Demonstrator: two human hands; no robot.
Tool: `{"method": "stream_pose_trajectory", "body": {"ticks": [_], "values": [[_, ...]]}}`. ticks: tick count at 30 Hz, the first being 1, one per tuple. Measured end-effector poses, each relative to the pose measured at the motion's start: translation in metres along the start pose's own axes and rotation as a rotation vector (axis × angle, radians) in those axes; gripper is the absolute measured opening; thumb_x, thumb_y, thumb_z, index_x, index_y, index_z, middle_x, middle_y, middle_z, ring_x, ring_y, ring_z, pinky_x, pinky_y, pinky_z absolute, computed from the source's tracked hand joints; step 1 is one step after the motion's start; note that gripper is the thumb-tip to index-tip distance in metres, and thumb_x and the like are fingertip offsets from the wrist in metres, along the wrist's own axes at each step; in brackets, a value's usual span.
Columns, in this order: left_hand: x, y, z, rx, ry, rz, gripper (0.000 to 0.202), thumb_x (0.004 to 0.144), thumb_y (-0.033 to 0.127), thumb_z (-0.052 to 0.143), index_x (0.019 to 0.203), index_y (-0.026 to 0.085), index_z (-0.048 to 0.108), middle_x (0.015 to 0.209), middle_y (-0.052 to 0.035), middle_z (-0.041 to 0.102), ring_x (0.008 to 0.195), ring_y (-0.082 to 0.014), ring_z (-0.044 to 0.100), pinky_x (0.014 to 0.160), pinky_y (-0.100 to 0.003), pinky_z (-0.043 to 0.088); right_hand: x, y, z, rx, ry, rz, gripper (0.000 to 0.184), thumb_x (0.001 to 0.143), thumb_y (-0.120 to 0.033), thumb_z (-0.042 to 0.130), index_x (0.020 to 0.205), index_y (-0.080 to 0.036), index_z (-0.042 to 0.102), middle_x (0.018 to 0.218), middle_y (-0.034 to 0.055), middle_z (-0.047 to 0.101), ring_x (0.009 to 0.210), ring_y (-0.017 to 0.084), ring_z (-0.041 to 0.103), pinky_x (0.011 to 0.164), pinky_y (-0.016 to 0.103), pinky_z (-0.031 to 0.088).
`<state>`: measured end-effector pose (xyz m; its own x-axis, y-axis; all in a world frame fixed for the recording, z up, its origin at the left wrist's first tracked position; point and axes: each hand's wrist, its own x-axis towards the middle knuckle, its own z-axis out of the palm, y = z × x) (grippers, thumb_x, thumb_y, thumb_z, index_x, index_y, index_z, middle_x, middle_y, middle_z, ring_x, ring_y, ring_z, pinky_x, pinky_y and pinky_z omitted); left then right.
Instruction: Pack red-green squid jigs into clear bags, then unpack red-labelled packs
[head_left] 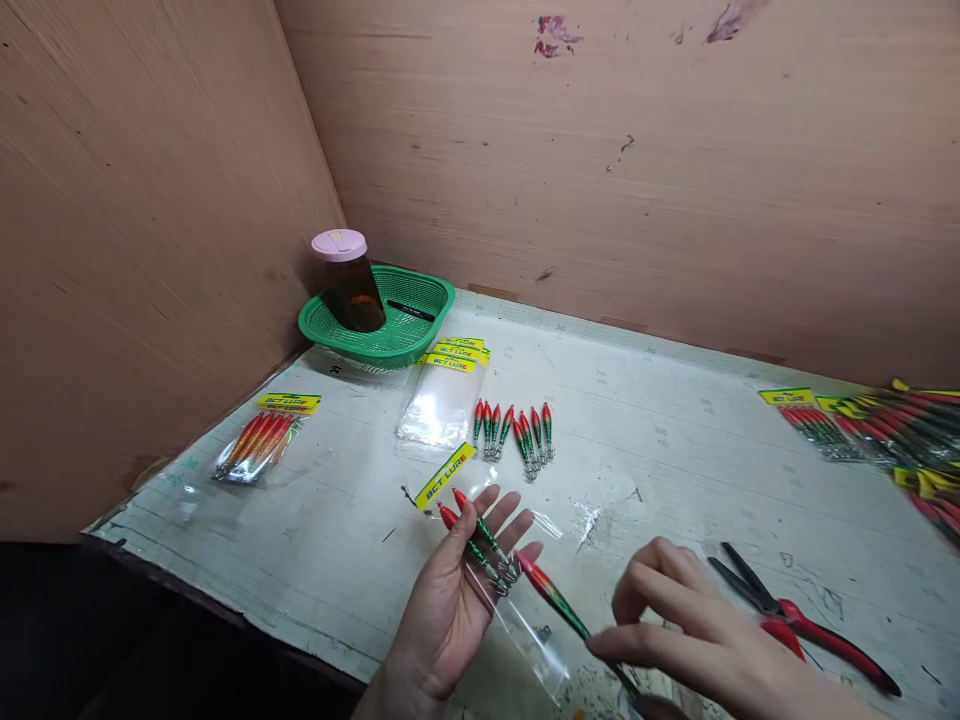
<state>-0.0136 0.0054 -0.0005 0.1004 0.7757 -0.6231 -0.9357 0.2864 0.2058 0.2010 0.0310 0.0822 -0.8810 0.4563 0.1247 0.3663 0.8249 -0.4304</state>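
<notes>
Red-green lure (559,600): pinched at its hooked end by the right hand (701,640), near the bench's front edge; long axis slants up-left toward the left hand (457,590).
Left hand: palm up, fingers spread, cradling two lures (480,540) at the clear bag (525,630) mouth.
Loose lures (517,430): mid-bench, farther back.
Scissors (802,620): right of the hands.

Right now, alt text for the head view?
The left hand lies palm up with two red-green lures in a clear bag, while the right hand pinches a third lure beside it. On the table sit loose lures, empty bags, scissors and a green basket.
</notes>
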Motion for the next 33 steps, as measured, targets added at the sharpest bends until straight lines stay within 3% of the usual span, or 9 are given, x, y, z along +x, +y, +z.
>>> {"method": "stream_pose_trajectory", "body": {"ticks": [5,10,14,18,22,29,33], "values": [[-0.005,-0.005,0.001,0.03,0.017,-0.01,0.025,0.093,0.023,0.052,0.112,0.01,0.061,0.115,-0.0168,0.068,0.102,-0.029,0.068,0.089,-0.044,0.055,0.02,0.0,0.037,-0.224,0.344,-0.008,0.018,0.087,-0.009,0.052,0.096,-0.018,0.064,0.073,0.0023,0.059,0.072,0.016,0.049,0.075,0.032,0.036],[-0.005,-0.009,0.0,0.003,-0.006,-0.004,0.025,0.094,0.023,0.05,0.114,0.011,0.06,0.114,-0.0163,0.069,0.102,-0.0285,0.067,0.089,-0.046,0.055,0.024,-0.005,0.057,-0.229,0.482,0.013,0.017,0.093,-0.014,0.047,0.097,-0.015,0.064,0.072,0.0023,0.06,0.074,0.016,0.049,0.081,0.036,0.031],[-0.003,-0.008,0.0,-0.025,0.003,0.004,0.025,0.094,0.023,0.05,0.116,0.013,0.059,0.118,-0.0151,0.067,0.106,-0.0283,0.066,0.092,-0.047,0.054,0.025,-0.006,0.059,-0.232,0.485,0.062,0.017,0.093,-0.022,0.05,0.098,-0.016,0.064,0.073,0.0025,0.061,0.073,0.017,0.052,0.081,0.036,0.031],[-0.002,-0.007,-0.002,-0.025,-0.009,0.028,0.026,0.094,0.022,0.051,0.117,0.014,0.059,0.117,-0.0149,0.068,0.106,-0.0279,0.066,0.093,-0.047,0.053,0.022,-0.004,0.051,-0.194,0.496,0.089,0.016,0.088,-0.01,0.052,0.098,-0.016,0.064,0.073,0.0024,0.061,0.072,0.016,0.051,0.081,0.034,0.032],[-0.004,-0.01,-0.002,-0.02,0.009,0.053,0.027,0.093,0.021,0.052,0.118,0.014,0.059,0.12,-0.0144,0.067,0.107,-0.0287,0.065,0.095,-0.05,0.052,0.022,-0.006,0.047,-0.186,0.5,0.1,0.013,0.085,-0.01,0.055,0.094,-0.015,0.063,0.073,0.0017,0.061,0.071,0.016,0.051,0.079,0.033,0.033],[-0.008,-0.016,0.008,-0.053,0.051,0.056,0.026,0.093,0.02,0.052,0.115,0.011,0.061,0.117,-0.0176,0.067,0.104,-0.0257,0.067,0.091,-0.039,0.054,0.024,-0.01,0.067,-0.212,0.542,0.165,0.019,0.09,-0.011,0.051,0.104,-0.015,0.064,0.076,0.0029,0.063,0.075,0.017,0.054,0.079,0.036,0.033],[-0.009,-0.018,0.009,-0.072,0.027,0.075,0.02,0.092,0.017,0.052,0.107,0.01,0.065,0.108,-0.0153,0.071,0.099,-0.0254,0.069,0.094,-0.043,0.052,0.027,-0.014,0.072,-0.214,0.608,0.21,0.022,0.088,-0.011,0.058,0.109,-0.015,0.063,0.077,0.0038,0.065,0.075,0.017,0.056,0.078,0.036,0.034]]}}
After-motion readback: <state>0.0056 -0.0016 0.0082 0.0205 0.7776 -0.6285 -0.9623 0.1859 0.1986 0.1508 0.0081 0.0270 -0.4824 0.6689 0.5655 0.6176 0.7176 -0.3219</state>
